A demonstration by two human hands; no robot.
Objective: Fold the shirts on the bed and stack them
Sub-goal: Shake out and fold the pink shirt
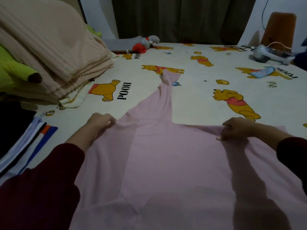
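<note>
Head view. A pink shirt [174, 163] lies spread on the bed [191, 100], its body filling the near foreground and running out of frame at the bottom. The left hand [101, 122] pinches the shirt's far-left edge with curled fingers; the right hand [235, 128] pinches the far-right edge in the same way. The cloth between them is drawn into a nearly straight line that runs side to side across the view. From just inside the left hand, one long sleeve [166, 90] trails away from the person, twisted and narrowing toward its far end. The sleeve's long axis thus points away from the body of the shirt, roughly at right angles to the held edge. The left hand is the nearer to the sleeve's root; the right hand is well apart from it. Judged from this layout, the shirt is at the laying-out stage and no fold is yet made. A stack of folded clothes [25, 138] lies to the left, beside the left forearm.
</note>
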